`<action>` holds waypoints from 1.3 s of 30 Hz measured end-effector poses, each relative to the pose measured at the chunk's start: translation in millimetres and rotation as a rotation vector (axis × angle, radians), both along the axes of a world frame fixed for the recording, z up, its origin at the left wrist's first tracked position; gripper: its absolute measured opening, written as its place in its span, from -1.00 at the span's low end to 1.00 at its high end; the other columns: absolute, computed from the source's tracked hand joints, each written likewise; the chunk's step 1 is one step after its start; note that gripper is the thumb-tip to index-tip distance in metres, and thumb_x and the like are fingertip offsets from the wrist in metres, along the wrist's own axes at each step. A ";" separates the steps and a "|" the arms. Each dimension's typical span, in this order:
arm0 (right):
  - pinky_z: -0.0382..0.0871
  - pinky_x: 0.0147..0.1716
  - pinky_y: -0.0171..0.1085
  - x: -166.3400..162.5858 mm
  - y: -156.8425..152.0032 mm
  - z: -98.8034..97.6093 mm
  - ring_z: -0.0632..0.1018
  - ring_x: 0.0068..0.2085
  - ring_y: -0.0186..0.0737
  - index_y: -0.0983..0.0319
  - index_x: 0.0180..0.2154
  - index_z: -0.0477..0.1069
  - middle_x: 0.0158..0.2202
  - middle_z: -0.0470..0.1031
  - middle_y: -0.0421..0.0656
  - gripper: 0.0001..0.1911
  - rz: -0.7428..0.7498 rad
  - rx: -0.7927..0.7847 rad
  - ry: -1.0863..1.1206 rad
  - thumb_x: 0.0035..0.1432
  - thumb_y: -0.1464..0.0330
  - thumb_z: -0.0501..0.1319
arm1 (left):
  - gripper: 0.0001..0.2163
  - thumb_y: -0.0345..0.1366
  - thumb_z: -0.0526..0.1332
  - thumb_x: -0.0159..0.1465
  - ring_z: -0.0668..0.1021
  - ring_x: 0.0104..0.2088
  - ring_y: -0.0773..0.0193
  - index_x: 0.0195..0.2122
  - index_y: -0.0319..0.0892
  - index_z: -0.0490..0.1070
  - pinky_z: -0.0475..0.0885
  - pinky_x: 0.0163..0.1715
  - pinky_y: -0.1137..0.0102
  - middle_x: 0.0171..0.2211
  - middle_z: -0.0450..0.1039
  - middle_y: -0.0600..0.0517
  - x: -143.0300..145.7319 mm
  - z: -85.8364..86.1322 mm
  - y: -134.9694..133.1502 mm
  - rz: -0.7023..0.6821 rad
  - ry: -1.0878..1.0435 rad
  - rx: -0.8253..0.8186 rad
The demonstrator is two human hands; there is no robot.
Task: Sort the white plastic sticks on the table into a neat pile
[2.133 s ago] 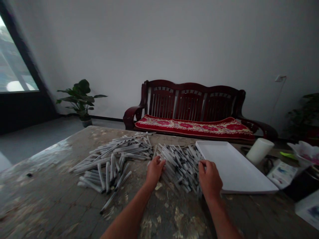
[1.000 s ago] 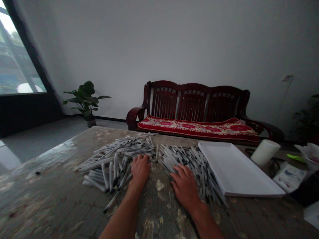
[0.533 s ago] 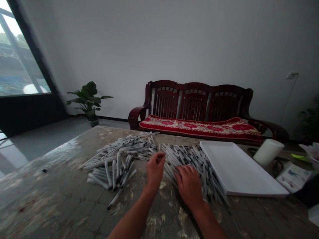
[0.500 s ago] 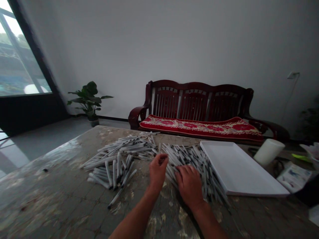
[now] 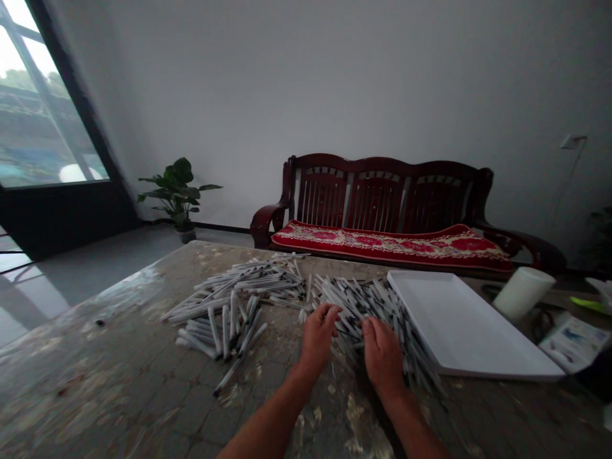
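Note:
Two heaps of grey-white pens with dark tips lie on the worn stone table (image 5: 119, 389). The left heap (image 5: 229, 306) is spread loosely, and the right heap (image 5: 382, 303) lies against a white tray (image 5: 478, 344). Both my hands rest on the near left part of the right heap, close together. My left hand (image 5: 319, 335) has its fingers curled down onto pens at the heap's left edge. My right hand (image 5: 382, 354) sits just to the right, its fingers bent over pens. The palms hide what the fingers grip.
A white cylinder (image 5: 521, 292) lies beyond the tray. Printed papers (image 5: 571, 338) and a green item (image 5: 590, 305) are at the far right. Behind the table stand a dark wooden bench with a red cushion (image 5: 387, 239) and a potted plant (image 5: 179, 194). A large window (image 5: 38, 134) is at the left.
My left hand has left the left heap and moved right to join my right hand on the right heap. Both hands went from flat to curled. The view has shifted slightly.

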State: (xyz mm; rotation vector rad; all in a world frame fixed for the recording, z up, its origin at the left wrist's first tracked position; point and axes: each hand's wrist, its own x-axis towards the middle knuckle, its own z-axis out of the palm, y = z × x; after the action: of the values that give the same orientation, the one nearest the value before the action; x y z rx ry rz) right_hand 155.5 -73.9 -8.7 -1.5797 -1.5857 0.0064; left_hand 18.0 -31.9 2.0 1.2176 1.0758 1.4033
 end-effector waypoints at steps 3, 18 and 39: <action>0.23 -0.20 -0.24 -0.1 -1.6 0.9 0.46 -0.26 -0.16 0.16 -0.35 0.42 -0.35 0.52 -0.14 -0.59 0.105 -0.031 0.035 0.39 0.17 -0.09 | -0.69 -0.03 0.25 0.13 0.32 -0.70 0.46 -0.28 -0.18 0.52 0.16 -0.69 0.51 -0.54 0.44 0.13 1.0 -0.7 4.8 -0.081 -0.148 -0.140; 0.29 -0.32 -0.27 5.1 1.0 9.9 0.51 -0.36 -0.18 0.15 -0.46 0.44 -0.44 0.55 -0.17 -0.58 0.074 -0.155 0.302 0.27 0.07 0.00 | -0.54 0.00 0.52 -0.21 0.54 -0.54 0.37 -0.44 -0.25 0.49 0.41 -0.54 0.50 -0.57 0.46 0.08 1.3 -0.9 7.6 -0.121 -0.481 -0.292; 0.35 -0.16 -0.17 10.4 6.5 8.2 0.51 -0.20 -0.08 0.17 -0.30 0.53 -0.27 0.58 -0.10 -0.63 0.032 -0.083 0.281 0.23 0.09 0.07 | -0.63 -0.02 0.45 -0.10 0.37 -0.62 0.47 -0.47 -0.24 0.51 0.12 -0.67 0.54 -0.51 0.51 0.03 0.6 -2.2 8.8 -0.045 -0.292 -0.294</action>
State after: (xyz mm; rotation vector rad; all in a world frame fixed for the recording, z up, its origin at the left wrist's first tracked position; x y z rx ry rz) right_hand 165.9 -67.4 -0.5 -1.5415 -1.4045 0.3022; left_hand 18.6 -23.1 -0.2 0.7930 1.0009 1.2882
